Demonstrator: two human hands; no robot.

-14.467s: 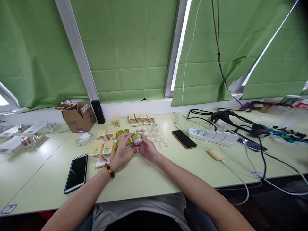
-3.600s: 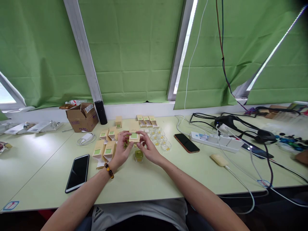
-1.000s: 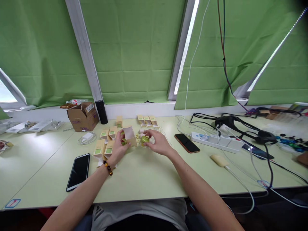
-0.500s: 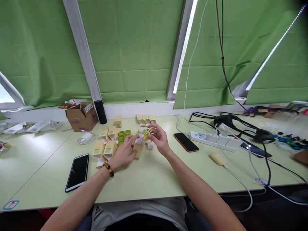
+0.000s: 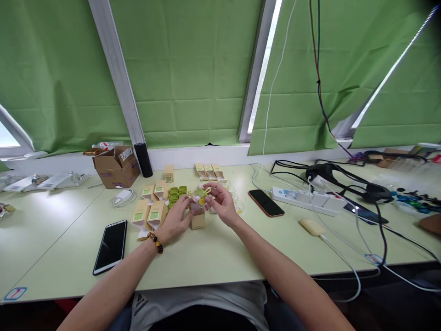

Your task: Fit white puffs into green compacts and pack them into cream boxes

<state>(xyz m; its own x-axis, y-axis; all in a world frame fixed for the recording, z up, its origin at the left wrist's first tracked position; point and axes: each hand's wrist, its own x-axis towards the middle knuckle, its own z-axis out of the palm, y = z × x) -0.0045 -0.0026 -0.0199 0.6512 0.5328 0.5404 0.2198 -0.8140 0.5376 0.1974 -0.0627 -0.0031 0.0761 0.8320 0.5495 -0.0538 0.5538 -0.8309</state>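
Observation:
My right hand (image 5: 223,205) pinches a small clear plastic case (image 5: 200,196) with green and yellow in it and a yellow loop at its side. The case is just above a small tan cardboard box (image 5: 198,222), whose top seems open. At the box's left side my left hand (image 5: 175,219) is curled against it, fingers near its upper edge. Green square cups (image 5: 174,195) stand behind my left hand. Several tan boxes with green windows (image 5: 156,214) stand to its left. Clear plastic cases (image 5: 237,206) lie right of my right hand, partly hidden by it.
A black phone (image 5: 110,247) lies at left and another phone (image 5: 266,202) at right. A white power strip (image 5: 305,200) with cables is farther right. More tan boxes (image 5: 209,172), a brown carton (image 5: 117,166) and a black cylinder (image 5: 143,160) stand at the back.
A second ago the box was tilted in my left hand and my right held a green item; now the box stands on the table, and my right hand has brought the clear case left over it.

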